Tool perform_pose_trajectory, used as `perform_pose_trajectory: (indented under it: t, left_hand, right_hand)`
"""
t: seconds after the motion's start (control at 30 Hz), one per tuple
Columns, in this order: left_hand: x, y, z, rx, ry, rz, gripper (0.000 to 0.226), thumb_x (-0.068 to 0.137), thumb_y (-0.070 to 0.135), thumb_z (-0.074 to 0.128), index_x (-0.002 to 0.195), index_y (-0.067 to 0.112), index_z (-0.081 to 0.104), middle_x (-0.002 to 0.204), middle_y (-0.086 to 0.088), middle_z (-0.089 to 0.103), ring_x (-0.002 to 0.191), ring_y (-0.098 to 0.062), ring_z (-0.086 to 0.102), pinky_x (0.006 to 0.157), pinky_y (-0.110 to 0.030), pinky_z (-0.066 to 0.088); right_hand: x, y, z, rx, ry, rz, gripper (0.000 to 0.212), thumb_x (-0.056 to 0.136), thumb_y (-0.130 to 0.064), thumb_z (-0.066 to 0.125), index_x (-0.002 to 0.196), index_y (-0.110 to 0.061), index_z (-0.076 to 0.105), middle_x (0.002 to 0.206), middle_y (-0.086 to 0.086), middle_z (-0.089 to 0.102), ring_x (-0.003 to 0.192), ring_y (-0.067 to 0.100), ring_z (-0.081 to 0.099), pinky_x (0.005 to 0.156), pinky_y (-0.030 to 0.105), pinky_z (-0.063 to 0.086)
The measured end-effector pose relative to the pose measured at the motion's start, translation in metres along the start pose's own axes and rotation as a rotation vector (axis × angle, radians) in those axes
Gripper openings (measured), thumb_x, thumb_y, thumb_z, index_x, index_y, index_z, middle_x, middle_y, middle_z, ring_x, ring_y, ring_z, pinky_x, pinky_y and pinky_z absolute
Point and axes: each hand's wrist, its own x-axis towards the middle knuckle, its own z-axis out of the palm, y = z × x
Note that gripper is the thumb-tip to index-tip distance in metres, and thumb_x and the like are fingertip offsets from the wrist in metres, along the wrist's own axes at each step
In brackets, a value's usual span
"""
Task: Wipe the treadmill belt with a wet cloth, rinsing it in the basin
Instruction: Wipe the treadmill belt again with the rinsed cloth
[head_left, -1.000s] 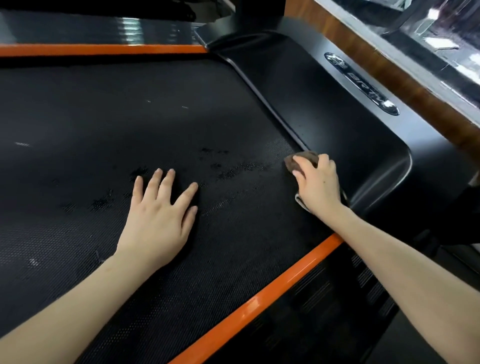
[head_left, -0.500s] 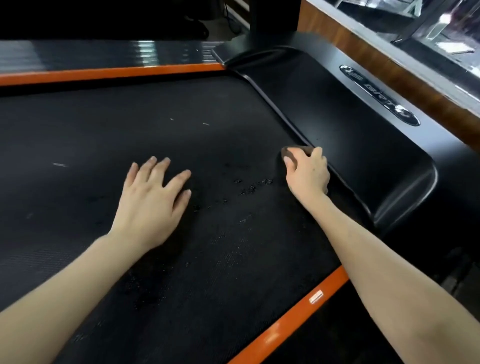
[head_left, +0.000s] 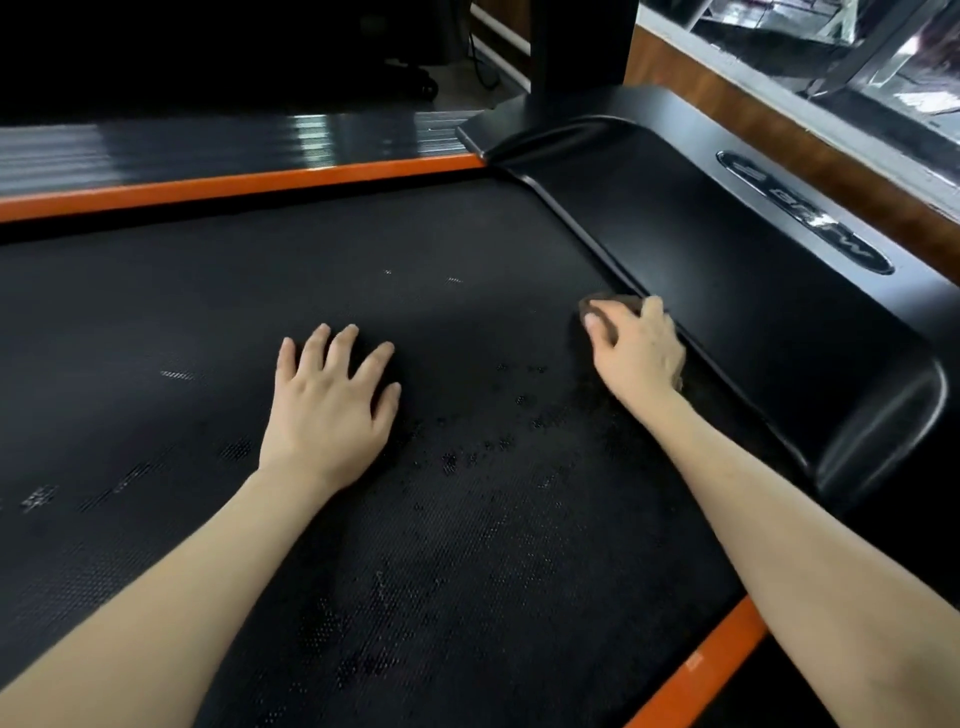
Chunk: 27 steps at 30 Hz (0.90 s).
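The black textured treadmill belt (head_left: 467, 270) fills most of the view, with wet dark patches around its middle. My right hand (head_left: 636, 348) grips a brown cloth (head_left: 610, 302) and presses it on the belt right beside the glossy black motor cover (head_left: 753, 291). Most of the cloth is hidden under my fingers. My left hand (head_left: 332, 405) lies flat on the belt with its fingers spread, holding nothing. No basin is in view.
Orange side rails run along the far edge (head_left: 234, 184) and the near right corner (head_left: 696, 670) of the belt. A black upright post (head_left: 576, 47) rises from the cover's far end. A wooden ledge (head_left: 779, 119) with glass lies to the right.
My right hand has slid the cloth along the belt's edge beside the motor cover, away from the near orange rail. The left hand has stayed flat on the belt.
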Motion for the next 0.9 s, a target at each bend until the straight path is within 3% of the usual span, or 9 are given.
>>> perform_pose_trajectory:
  t: [0.1,0.23,0.33,0.47,0.53,0.67,0.73,0.9]
  left_hand:
    - [0.001,-0.001,0.001,0.003,0.008,-0.001,0.061,0.091,0.048,0.022,0.133,0.018,0.054,0.139,-0.020,0.048,0.133,-0.040,0.037,0.111,-0.058,0.022]
    - [-0.001,-0.001,0.002,0.005,0.019,0.008,0.058,0.092,0.046,0.025,0.132,0.017,0.056,0.137,-0.020,0.050,0.131,-0.041,0.039,0.110,-0.059,0.025]
    - [-0.002,-0.001,0.003,-0.003,0.034,0.010,0.058,0.092,0.045,0.026,0.131,0.016,0.056,0.136,-0.021,0.051,0.130,-0.042,0.040,0.109,-0.060,0.026]
    - [-0.002,0.001,0.003,0.014,0.042,0.003,0.057,0.092,0.044,0.027,0.131,0.015,0.057,0.135,-0.021,0.051,0.129,-0.042,0.041,0.108,-0.060,0.027]
    - [-0.001,0.002,0.003,0.015,0.046,-0.003,0.056,0.092,0.044,0.028,0.130,0.016,0.058,0.134,-0.021,0.052,0.129,-0.042,0.041,0.108,-0.060,0.028]
    - [-0.002,0.001,0.003,0.022,0.034,-0.003,0.056,0.092,0.044,0.028,0.132,0.018,0.057,0.135,-0.019,0.051,0.130,-0.041,0.041,0.109,-0.059,0.028]
    - [-0.004,0.001,0.004,0.028,0.036,-0.005,0.056,0.092,0.045,0.027,0.133,0.019,0.056,0.136,-0.018,0.051,0.130,-0.040,0.041,0.109,-0.058,0.028]
    - [-0.003,0.001,0.005,0.036,0.044,-0.007,0.055,0.092,0.044,0.028,0.131,0.019,0.058,0.135,-0.019,0.053,0.129,-0.041,0.043,0.108,-0.058,0.030]
  right_hand:
    - [-0.037,-0.017,-0.003,0.055,0.002,-0.293,0.038,0.093,-0.052,0.045,0.120,-0.034,0.063,0.109,0.010,0.048,0.098,0.032,0.050,0.074,0.042,0.046]
    - [-0.038,-0.016,-0.007,0.044,-0.018,-0.381,0.055,0.080,-0.069,0.043,0.120,-0.036,0.063,0.109,0.006,0.052,0.098,0.027,0.052,0.068,0.039,0.048]
    - [-0.010,0.001,0.000,-0.015,0.029,-0.472,0.051,0.084,-0.067,0.041,0.119,-0.038,0.064,0.105,0.008,0.053,0.094,0.030,0.055,0.066,0.041,0.049]
    - [0.051,0.003,0.007,-0.148,0.003,-0.096,0.044,0.095,-0.055,0.039,0.128,-0.032,0.057,0.119,0.014,0.045,0.105,0.035,0.048,0.079,0.043,0.046]
    - [0.044,-0.016,0.007,-0.100,-0.015,-0.074,0.040,0.096,-0.050,0.042,0.126,-0.030,0.059,0.120,0.015,0.045,0.103,0.036,0.049,0.078,0.041,0.045]
    - [-0.032,-0.040,0.008,0.121,-0.025,-0.498,0.029,0.086,-0.041,0.065,0.114,-0.032,0.067,0.102,0.012,0.051,0.084,0.033,0.054,0.060,0.038,0.048]
    - [-0.032,-0.034,0.005,0.159,-0.050,-0.577,0.028,0.084,-0.040,0.068,0.111,-0.033,0.069,0.097,0.009,0.052,0.083,0.031,0.056,0.055,0.037,0.048]
    - [0.052,-0.023,0.018,-0.001,-0.032,-0.177,0.034,0.095,-0.047,0.049,0.124,-0.034,0.061,0.117,0.012,0.047,0.104,0.036,0.052,0.080,0.040,0.044]
